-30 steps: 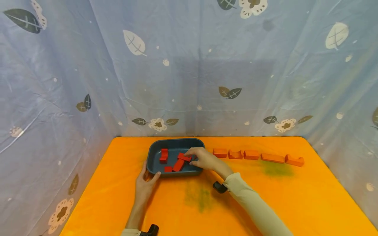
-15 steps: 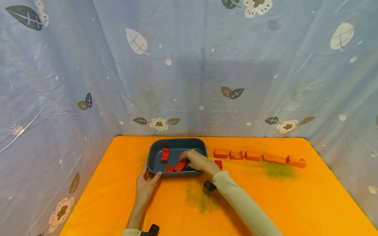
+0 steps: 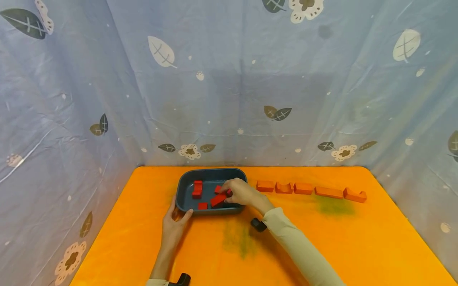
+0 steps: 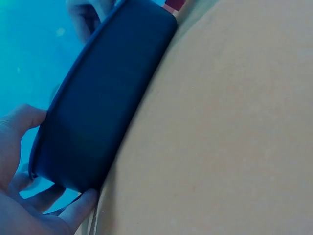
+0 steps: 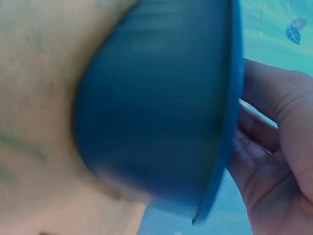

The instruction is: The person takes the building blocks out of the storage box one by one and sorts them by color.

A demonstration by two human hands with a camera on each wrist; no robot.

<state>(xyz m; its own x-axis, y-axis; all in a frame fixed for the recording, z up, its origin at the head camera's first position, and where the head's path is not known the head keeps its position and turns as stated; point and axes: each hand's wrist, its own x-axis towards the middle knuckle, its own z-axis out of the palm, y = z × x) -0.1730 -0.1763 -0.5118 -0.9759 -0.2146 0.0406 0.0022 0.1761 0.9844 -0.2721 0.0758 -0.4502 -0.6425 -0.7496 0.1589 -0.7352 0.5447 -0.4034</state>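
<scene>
Left hand (image 3: 173, 227) gripping near corner of dark blue tray (image 3: 186, 180); right hand (image 3: 241, 192) inside, pinching a red block (image 3: 218, 200) among other red blocks.

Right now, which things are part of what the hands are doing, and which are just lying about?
In use:
- dark blue tray, gripped at its near left corner by the left hand
- red blocks inside it
- right hand, pinching one red block

Lying about:
- row of orange blocks on the orange table
</scene>
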